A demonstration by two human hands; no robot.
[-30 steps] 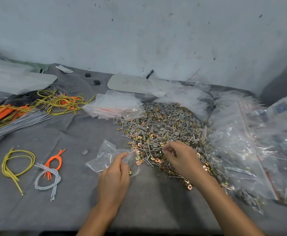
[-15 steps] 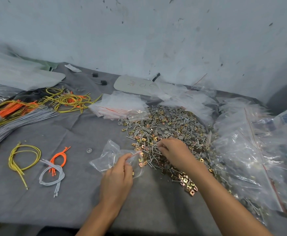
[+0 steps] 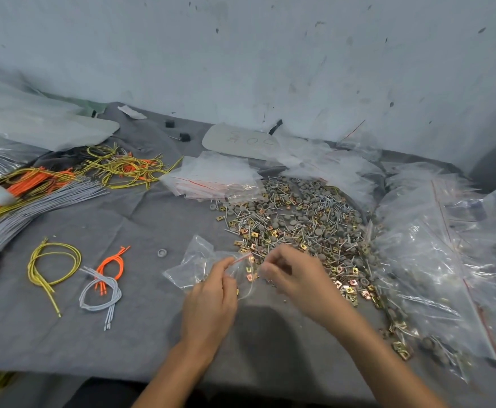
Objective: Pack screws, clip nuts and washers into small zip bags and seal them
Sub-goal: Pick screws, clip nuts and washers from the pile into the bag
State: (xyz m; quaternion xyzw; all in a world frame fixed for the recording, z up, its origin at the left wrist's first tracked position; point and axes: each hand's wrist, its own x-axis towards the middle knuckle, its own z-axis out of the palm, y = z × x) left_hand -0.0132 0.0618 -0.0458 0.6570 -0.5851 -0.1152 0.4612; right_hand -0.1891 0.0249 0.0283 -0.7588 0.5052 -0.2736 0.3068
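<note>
A small clear zip bag (image 3: 199,265) with a red seal line lies on the grey cloth in front of me. My left hand (image 3: 211,301) pinches its mouth open at the right end. My right hand (image 3: 293,275) is at that mouth, fingers pinched together; what they hold is too small to make out. A few brass clip nuts show inside the bag. Just beyond my right hand spreads a big heap of screws, brass clip nuts and grey washers (image 3: 293,219).
A stack of empty zip bags (image 3: 217,179) lies behind the heap. Filled bags (image 3: 435,260) pile up at right. Yellow, orange and grey cable loops (image 3: 52,263) lie at left, a lone grey washer (image 3: 162,253) between them and the bag. A wall stands close behind.
My right hand has come back from the heap to the mouth of the bag. My left hand has kept its pinch on the bag.
</note>
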